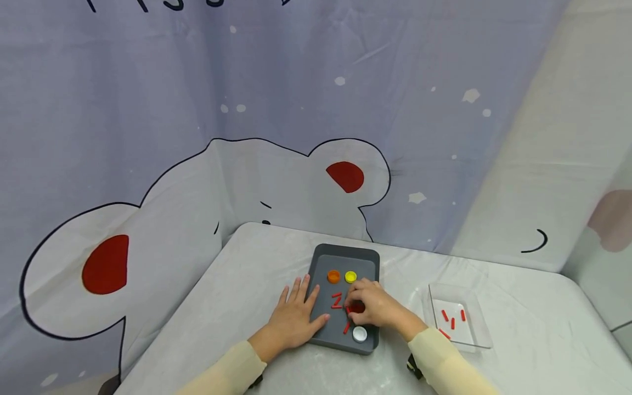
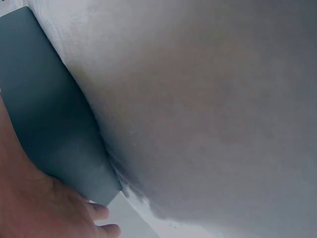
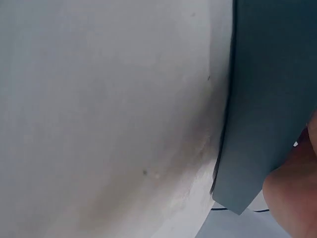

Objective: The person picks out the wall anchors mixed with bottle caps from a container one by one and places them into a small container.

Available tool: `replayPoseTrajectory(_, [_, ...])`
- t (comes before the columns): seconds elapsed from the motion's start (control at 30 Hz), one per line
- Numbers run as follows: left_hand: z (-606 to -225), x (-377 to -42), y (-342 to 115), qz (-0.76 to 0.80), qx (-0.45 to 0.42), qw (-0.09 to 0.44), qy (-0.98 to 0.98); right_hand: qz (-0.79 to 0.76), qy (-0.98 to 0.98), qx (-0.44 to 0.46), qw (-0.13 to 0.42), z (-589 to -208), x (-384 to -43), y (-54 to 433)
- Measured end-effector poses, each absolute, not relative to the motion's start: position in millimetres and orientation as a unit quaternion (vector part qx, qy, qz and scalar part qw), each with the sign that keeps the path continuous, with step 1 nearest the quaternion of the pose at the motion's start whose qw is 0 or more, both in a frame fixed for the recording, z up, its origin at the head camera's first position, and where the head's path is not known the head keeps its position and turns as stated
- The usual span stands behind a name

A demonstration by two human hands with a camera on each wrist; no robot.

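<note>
A dark grey tray (image 1: pixel 323 263) lies on the table. My left hand (image 1: pixel 291 321) rests with spread fingers over its left rim. Inside the tray, my right hand (image 1: pixel 377 306) pinches a small red stick (image 1: pixel 348 310) between thumb and fingertips. Other red sticks (image 1: pixel 337 306) lie left of those fingertips in a zigzag, and one more red stick (image 1: pixel 346 328) slants below. Something dark red (image 1: pixel 357 309) shows under the curled right hand, mostly hidden. Both wrist views show mainly the tray's outer wall (image 2: pixel 54 99) and part of each hand.
An orange cap (image 1: pixel 333 276) and a yellow cap (image 1: pixel 351 276) sit in the tray's far half, a white cap (image 1: pixel 359 334) near its front right. To the right stands a clear box (image 1: pixel 476 329) with several red sticks (image 1: pixel 452 323). A printed curtain (image 1: pixel 296 82) hangs behind the table.
</note>
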State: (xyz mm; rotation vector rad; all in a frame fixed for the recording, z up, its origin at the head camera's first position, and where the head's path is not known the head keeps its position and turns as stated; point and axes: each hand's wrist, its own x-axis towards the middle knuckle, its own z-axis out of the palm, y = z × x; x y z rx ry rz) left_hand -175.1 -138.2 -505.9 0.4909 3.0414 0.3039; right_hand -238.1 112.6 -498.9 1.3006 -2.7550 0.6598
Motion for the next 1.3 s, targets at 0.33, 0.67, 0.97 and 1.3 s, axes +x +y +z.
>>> replayPoseTrajectory(0.33, [-504, -178, -134, 0.104, 0.163, 0.03, 0.981, 0.306, -0.862, 0.403, 0.034, -484, -239, 128])
replayPoseTrajectory(0.67, [-501, -177, -135, 0.112, 0.161, 0.031, 0.98, 0.413, -0.841, 0.346, 0.046, -467, -227, 155])
replayPoseTrajectory(0.97, [-497, -175, -135, 0.106, 0.159, 0.037, 0.981, 0.443, -0.829, 0.324, 0.106, -463, -220, 192])
replayPoseTrajectory(1.3, [-498, -175, -137, 0.108, 0.163, 0.034, 0.98, 0.47, -0.854, 0.219, 0.052, -458, -206, 238])
